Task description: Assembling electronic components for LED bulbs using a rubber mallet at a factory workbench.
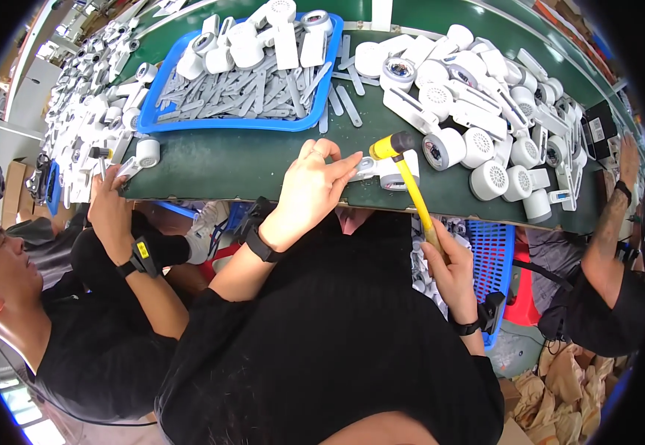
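White round part (391,172) at the green table's (226,159) near edge, pinned by left hand (311,189) fingers; yellow hammer (411,189) clenched in right hand (452,271), head touching it. Blue tray (161,104) at eleven o'clock, heaped with grey strips (248,93) and white housings. Blue basket (495,259) at four o'clock, contents mostly hidden.

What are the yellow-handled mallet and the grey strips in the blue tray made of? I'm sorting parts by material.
Yellow-handled mallet: glossy yellow shaft, probably plastic or fibreglass; dark head, maybe rubber. Flat grey strips: matte, uniform grey, likely moulded plastic, though metal can't be excluded. Blue tray: smooth plastic.
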Available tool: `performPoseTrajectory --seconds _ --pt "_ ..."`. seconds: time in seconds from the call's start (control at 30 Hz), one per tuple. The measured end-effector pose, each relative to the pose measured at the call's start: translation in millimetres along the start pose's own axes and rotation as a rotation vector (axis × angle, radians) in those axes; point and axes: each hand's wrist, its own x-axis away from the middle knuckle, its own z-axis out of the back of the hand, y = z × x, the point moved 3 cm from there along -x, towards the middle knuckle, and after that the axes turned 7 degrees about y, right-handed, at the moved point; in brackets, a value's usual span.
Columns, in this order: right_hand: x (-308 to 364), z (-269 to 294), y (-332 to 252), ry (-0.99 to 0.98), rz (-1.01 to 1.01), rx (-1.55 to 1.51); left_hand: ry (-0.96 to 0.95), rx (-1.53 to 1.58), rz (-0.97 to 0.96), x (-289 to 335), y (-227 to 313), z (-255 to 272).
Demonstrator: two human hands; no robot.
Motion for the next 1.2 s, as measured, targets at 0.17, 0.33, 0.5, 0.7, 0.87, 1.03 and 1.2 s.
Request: performPoseTrajectory --seconds 0.17,0.33,0.5,0.7,0.87,1.03,1.2 --pt "-6 -4 -10 0.041 0.245 0.132 -0.019 -0.004 -0.11 -6 -6 1" --pt "-3 -6 -13 0.0 0.062 0.124 -0.03 0.046 -0.094 -5 -5 2" --pt "1 -4 -15 -0.004 0.029 0.158 -0.052 0.109 -0.059 -4 -6 3" --pt "2 -4 -21 0.004 0.029 0.161 -0.068 0.155 -0.067 -4 -12 0" --pt "3 -3 -23 0.02 0.049 0.173 -0.042 0.228 0.078 1 -19 -10" --pt "0 0 -25 -0.035 0.029 0.231 -0.091 0.383 0.272 5 -30 -21" --pt "-6 7 -34 0.001 0.131 0.221 -0.142 0.519 0.379 0 -33 -20"
